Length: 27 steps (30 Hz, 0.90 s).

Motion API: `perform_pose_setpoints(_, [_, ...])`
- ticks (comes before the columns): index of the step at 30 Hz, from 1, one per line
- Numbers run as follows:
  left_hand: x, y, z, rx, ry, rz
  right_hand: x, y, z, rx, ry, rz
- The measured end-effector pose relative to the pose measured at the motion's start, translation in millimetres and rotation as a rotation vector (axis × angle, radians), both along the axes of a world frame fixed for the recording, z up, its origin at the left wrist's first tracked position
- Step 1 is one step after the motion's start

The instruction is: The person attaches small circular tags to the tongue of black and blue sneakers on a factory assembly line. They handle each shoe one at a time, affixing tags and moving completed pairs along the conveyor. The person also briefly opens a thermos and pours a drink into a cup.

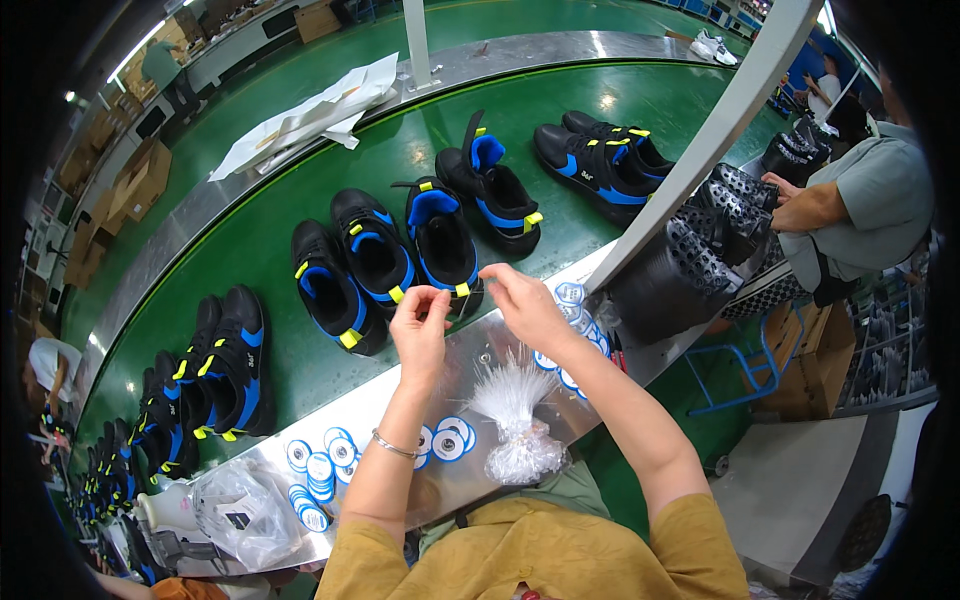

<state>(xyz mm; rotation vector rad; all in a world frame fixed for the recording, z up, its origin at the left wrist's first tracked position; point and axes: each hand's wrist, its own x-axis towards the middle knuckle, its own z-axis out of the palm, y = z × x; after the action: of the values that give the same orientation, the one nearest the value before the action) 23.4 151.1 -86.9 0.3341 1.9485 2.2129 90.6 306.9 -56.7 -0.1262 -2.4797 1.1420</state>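
One left hand (420,325) beyond the bundle of clear strands (512,395), pressed to a pinch, with anything held too small to tell; right hand (525,305) likewise beyond, grip unclear. Black-and-blue shoe (443,245) farther beyond the bundle.

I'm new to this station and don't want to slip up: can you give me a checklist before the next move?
1. Nearest shoe standing sole-down: ok, heel toward the hands.
2. Left hand and right hand both at its heel: ok.
3. Something held between the fingertips: cannot tell, too fine to make out.
4. Clear plastic strands close by: ok, bundled between the forearms.
5. Round blue-and-white discs neatly stacked: not ok, spread in overlapping groups.
6. Ledge uncluttered: not ok, a plastic bag lies toward its left end.
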Motion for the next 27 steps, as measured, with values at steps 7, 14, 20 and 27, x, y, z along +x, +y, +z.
perform_pose_setpoints(7, [2.8, 9.0, 26.1, 0.044, 0.087, -0.098, -7.8, -8.0, 24.3, -0.124, 0.057, 0.018])
perform_pose_setpoints(14, [1.1, 14.6, 18.9, 0.106, -0.041, -0.221, -18.1, -5.9, 8.9, -0.458, 0.022, 0.061])
perform_pose_setpoints(20, [0.5, 13.0, 17.2, 0.106, -0.061, -0.195, -15.9, -1.8, 14.9, -0.867, -0.170, 0.012])
perform_pose_setpoints(27, [5.3, 9.7, 23.2, -0.030, 0.005, -0.114, -24.3, -2.9, -3.2, -0.887, -0.101, 0.065])
